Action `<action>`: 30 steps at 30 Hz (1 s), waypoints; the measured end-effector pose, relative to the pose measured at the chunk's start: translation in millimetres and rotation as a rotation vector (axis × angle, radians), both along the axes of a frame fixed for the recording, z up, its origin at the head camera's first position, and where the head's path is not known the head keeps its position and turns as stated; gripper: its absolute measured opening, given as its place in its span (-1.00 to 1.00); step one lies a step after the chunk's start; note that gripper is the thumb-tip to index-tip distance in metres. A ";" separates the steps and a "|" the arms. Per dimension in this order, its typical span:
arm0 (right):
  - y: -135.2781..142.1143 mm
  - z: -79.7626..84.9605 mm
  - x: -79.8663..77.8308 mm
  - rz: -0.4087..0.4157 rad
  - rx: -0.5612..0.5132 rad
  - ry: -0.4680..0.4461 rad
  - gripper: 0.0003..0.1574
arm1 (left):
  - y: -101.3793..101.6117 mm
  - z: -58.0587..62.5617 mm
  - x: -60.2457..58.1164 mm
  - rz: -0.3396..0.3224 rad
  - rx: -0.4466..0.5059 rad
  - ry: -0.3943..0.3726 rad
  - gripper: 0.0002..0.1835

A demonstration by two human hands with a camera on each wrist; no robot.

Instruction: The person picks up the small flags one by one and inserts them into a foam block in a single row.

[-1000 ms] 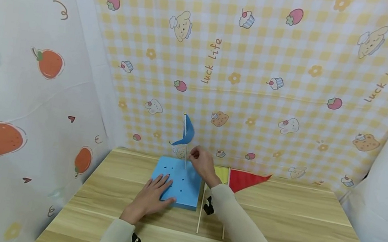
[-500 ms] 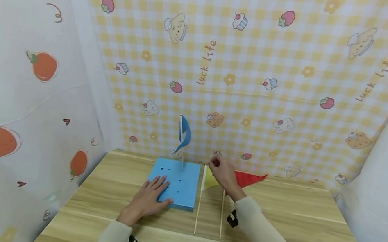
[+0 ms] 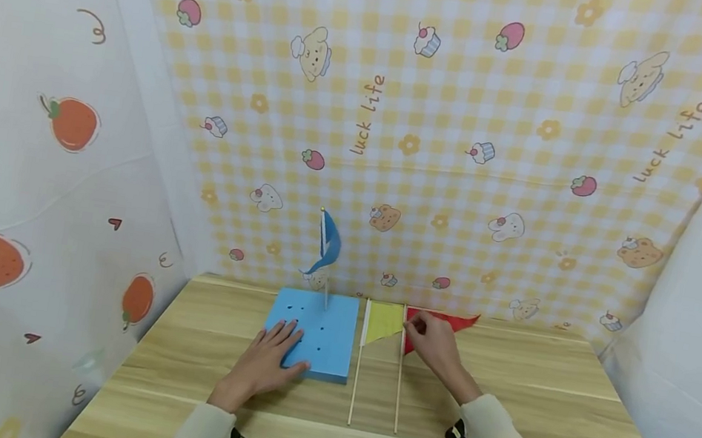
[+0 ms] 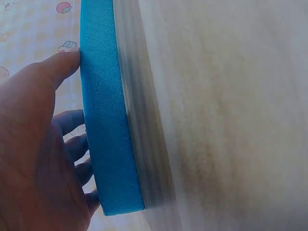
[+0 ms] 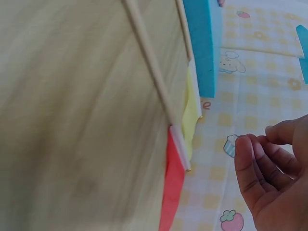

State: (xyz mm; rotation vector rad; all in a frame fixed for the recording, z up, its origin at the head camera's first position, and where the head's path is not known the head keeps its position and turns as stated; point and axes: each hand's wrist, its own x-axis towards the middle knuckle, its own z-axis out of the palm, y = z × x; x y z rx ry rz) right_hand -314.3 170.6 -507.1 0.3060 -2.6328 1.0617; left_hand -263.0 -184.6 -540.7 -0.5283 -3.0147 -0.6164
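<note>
Loosely curled right fingers (image 5: 247, 166), seemingly near red flag (image 5: 172, 195).

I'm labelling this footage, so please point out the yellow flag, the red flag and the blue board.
Yellow flag (image 3: 382, 321), head view: middle of its cloth.
Red flag (image 5: 173, 185), right wrist view: on its cloth.
Blue board (image 4: 106, 108), left wrist view: on its side edge.

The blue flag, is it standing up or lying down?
Standing up. The blue flag rises on its stick from the blue block, while the yellow flag and red flag lie on the table.
</note>
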 end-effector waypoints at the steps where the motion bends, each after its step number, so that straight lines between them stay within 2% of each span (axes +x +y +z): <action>1: 2.0 -1.7 2.0 0.002 0.007 -0.012 -0.85 | 0.0 -0.1 0.3 0.000 0.001 -0.002 -0.15; 8: 6.3 -13.5 16.0 0.031 0.010 -0.110 -0.89 | -1.3 -2.0 -0.5 0.001 0.007 0.002 -0.15; 15: 3.2 -30.6 31.6 0.031 0.044 -0.140 -0.77 | -0.1 -1.2 -0.1 -0.001 0.009 0.001 -0.14; 22: -1.1 -42.0 35.8 0.011 0.089 -0.150 -0.67 | 0.1 -0.5 0.0 -0.001 0.014 0.002 -0.15; 30: -8.0 -42.7 37.6 -0.017 0.058 -0.231 -0.54 | -1.0 -3.1 -1.6 -0.001 0.012 0.000 -0.15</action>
